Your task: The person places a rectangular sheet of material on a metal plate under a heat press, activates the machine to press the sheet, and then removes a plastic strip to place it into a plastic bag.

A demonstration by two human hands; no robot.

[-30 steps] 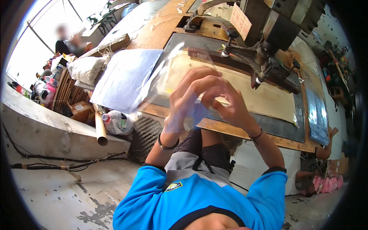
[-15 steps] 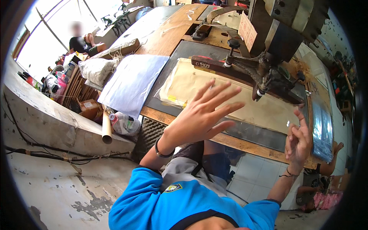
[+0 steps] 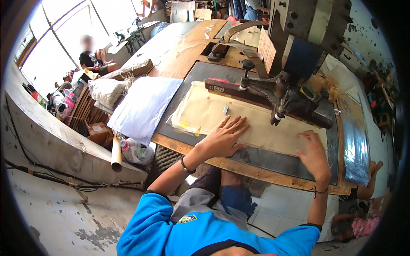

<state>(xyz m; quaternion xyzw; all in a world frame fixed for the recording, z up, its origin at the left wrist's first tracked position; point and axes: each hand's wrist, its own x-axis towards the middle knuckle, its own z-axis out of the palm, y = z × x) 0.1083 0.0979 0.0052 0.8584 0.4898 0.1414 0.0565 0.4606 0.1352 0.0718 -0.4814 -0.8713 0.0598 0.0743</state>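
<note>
My left hand (image 3: 223,138) lies flat, fingers spread, on a clear plastic bag holding a tan sheet (image 3: 213,112) on the dark work plate (image 3: 193,77) of the bench. My right hand (image 3: 314,154) rests palm down, fingers apart, on the right end of the same sheet. Just behind both hands hangs the dark metal head of a press machine (image 3: 285,94), its tip above the sheet between my hands. Neither hand grips anything.
A stack of clear plastic sheets (image 3: 143,107) overhangs the bench's left edge. More clear bags (image 3: 354,143) lie at the right end. A cardboard tube (image 3: 116,152), sacks and boxes crowd the floor at left. A person (image 3: 93,57) sits far left by the windows.
A second ago both hands held a clear bag up close together. They then spread apart and came down; now both press flat on the tan sheet.
</note>
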